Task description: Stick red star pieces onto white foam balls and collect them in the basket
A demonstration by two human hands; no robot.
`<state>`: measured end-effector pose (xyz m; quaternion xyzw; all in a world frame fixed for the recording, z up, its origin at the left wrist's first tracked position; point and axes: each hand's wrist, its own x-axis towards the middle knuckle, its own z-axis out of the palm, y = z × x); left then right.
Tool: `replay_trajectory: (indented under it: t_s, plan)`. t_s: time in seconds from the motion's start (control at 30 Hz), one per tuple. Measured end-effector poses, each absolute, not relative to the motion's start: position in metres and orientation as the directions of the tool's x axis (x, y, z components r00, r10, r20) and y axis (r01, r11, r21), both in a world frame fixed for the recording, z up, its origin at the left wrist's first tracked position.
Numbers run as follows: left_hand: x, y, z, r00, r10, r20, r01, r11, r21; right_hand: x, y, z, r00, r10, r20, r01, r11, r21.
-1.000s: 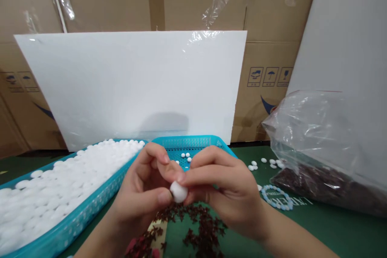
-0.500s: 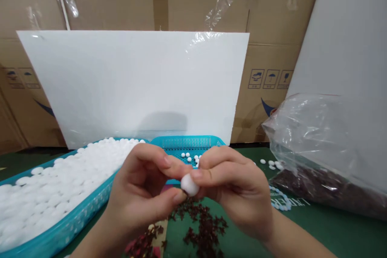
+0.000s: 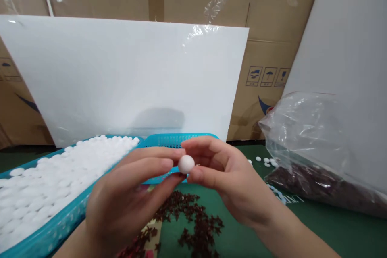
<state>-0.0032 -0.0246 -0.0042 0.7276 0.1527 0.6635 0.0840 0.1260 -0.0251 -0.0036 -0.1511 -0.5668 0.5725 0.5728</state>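
A small white ball [image 3: 186, 164] is held between the fingertips of both hands, above the green work surface. My left hand [image 3: 127, 193] closes on its left side, with the thumb below and the fingers above. From the right, my right hand [image 3: 236, 181] pinches it with the thumb low and the fingers curled over behind. A tiny dark bit shows by the right fingertips, too small to make out. Below the hands lie many dark brown star-shaped pieces [image 3: 201, 229], scattered on the green surface.
On the left is a blue basket [image 3: 74, 211] heaped with white balls. Another blue basket [image 3: 181, 136] stands behind my hands. At right lie a clear plastic bag [image 3: 314, 137] of dark brown pieces, several loose white balls [image 3: 266, 160] and a pale beaded loop [image 3: 279, 193].
Both hands have risen slightly and the ball has moved up with them. My left fingers have straightened and my right fingers have opened out around the ball. The view has shifted a little.
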Motion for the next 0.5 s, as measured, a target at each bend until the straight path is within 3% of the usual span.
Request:
replay_trajectory:
  t_s: [0.07,0.13,0.27,0.4,0.5]
  plan:
    - [-0.001,-0.021,-0.008,0.103,0.264,0.959,0.139,-0.958,0.249,0.124,-0.024,-0.005,-0.256,0.832,0.492,-0.509,0.317,-0.8]
    - [0.001,-0.017,-0.01,0.072,0.256,0.964,0.129,-0.961,0.245,0.123,-0.022,-0.006,-0.223,0.818,0.531,-0.513,0.364,-0.777]
    - [0.004,-0.015,-0.007,-0.058,0.489,0.87,0.101,-0.865,0.492,0.126,-0.018,-0.01,-0.122,0.727,0.676,-0.445,0.568,-0.692]
    - [0.004,-0.017,-0.001,0.045,0.667,0.744,-0.114,-0.736,0.667,0.125,-0.017,-0.013,-0.09,0.632,0.77,-0.325,0.712,-0.623]
    - [0.004,-0.018,0.001,0.027,0.761,0.648,-0.198,-0.631,0.75,0.124,-0.018,-0.015,-0.126,0.604,0.787,-0.277,0.741,-0.612]
